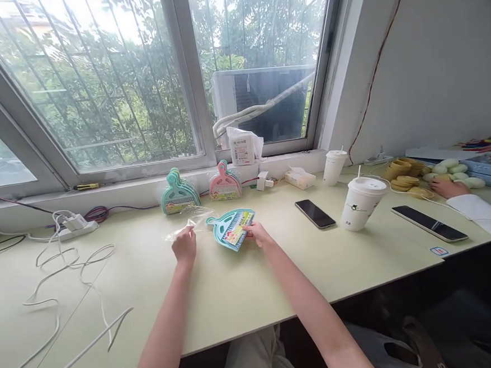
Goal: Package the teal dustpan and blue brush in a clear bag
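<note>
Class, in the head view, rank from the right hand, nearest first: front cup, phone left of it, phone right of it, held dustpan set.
1. Dustpan set: in the right hand.
2. Left phone: right of that hand.
3. Front cup: right of that phone.
4. Right phone: rightmost listed.

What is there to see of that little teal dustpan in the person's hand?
The dustpan looks like molded plastic, with a short handle at its narrow end. A brush with blue and white bristles lies against it, partly covered by a colorful printed label. The handle points left; the right hand grips the opposite, wide end. Clear plastic wrap, held by the left hand, is close to the handle. Whether the dustpan touches the table is unclear.
</note>
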### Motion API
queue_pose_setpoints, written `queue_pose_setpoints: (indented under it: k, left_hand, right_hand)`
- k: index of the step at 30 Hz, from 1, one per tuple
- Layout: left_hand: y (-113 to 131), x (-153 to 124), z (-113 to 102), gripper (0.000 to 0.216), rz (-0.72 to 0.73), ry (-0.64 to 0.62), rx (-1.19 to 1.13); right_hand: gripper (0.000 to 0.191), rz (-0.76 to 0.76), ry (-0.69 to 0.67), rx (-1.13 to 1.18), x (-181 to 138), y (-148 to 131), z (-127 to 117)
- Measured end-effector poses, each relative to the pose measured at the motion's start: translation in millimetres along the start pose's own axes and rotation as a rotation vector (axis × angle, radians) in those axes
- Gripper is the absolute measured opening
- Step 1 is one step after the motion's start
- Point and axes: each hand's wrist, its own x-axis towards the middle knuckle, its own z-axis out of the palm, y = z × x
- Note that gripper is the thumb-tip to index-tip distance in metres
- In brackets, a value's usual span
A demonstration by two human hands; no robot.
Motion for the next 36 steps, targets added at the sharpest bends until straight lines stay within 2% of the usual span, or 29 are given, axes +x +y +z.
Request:
queue_pose_setpoints:
  k: [3,8,10,12,14,16,17,18,20,22,24,28,32,33,36]
  left_hand:
    - [7.1,-3.8,0.8,0.037,0.063,0.017,-0.032]
    - [17.9,-8.3,-3.7,0.033,0.129,0.01,-0.182]
    - [23.7,-9.9,-5.9,0.03,0.167,-0.028,-0.26]
    - [30.2,-11.1,-6.9,0.028,0.187,-0.003,-0.32]
    - [35.4,-11.4,-6.1,0.045,0.124,0.131,-0.368]
    - [36.9,-9.8,-3.8,0.077,-0.059,0.29,-0.447]
    - [35.9,-8.1,-2.3,0.088,-0.176,0.321,-0.526]
    - [33.9,-5.9,-0.7,0.092,-0.284,0.299,-0.636]
    - [27.8,-0.8,2.0,0.08,-0.422,0.112,-0.923]
    - [21.9,3.6,3.9,0.062,-0.432,-0.146,-1.202]
    - [19.0,5.4,4.4,0.051,-0.375,-0.305,-1.359]
    - [23.7,1.2,1.8,0.046,-0.295,-0.41,-1.415]
    - [33.4,-6.5,-0.2,0.049,-0.222,-0.688,-1.459]
    - [35.2,-7.8,0.6,0.05,-0.208,-0.724,-1.474]
    - [38.4,-9.6,5.9,0.051,-0.232,-0.651,-1.547]
  right_hand:
    - [0.009,-0.018,-0.02,0.023,-0.4,-0.3,0.0]
    - [0.012,0.014,-0.191,-0.055,-4.2,2.3,8.7]
    - [0.014,-0.005,-0.185,-0.051,-5.1,4.2,13.0]
    - [0.014,-0.044,-0.134,-0.003,-5.1,6.5,15.9]
    - [0.014,-0.089,-0.077,0.064,-4.3,8.7,17.1]
    - [0.013,-0.127,-0.051,0.124,-3.5,10.3,17.2]
    - [0.013,-0.143,-0.053,0.147,-3.4,10.6,17.1]
    - [0.014,-0.156,-0.066,0.165,-3.7,10.6,17.2]
    - [0.015,-0.175,-0.107,0.185,-5.5,9.6,18.0]
    - [0.018,-0.183,-0.149,0.178,-8.3,8.0,19.8]
    - [0.02,-0.181,-0.179,0.146,-11.1,6.8,22.1]
    - [0.021,-0.188,-0.178,0.118,-12.1,7.5,25.0]
    - [0.019,-0.216,-0.096,0.174,-7.2,9.7,22.8]
    - [0.019,-0.222,-0.085,0.184,-6.0,10.0,21.7]
    - [0.019,-0.225,-0.099,0.184,-3.8,10.3,19.2]
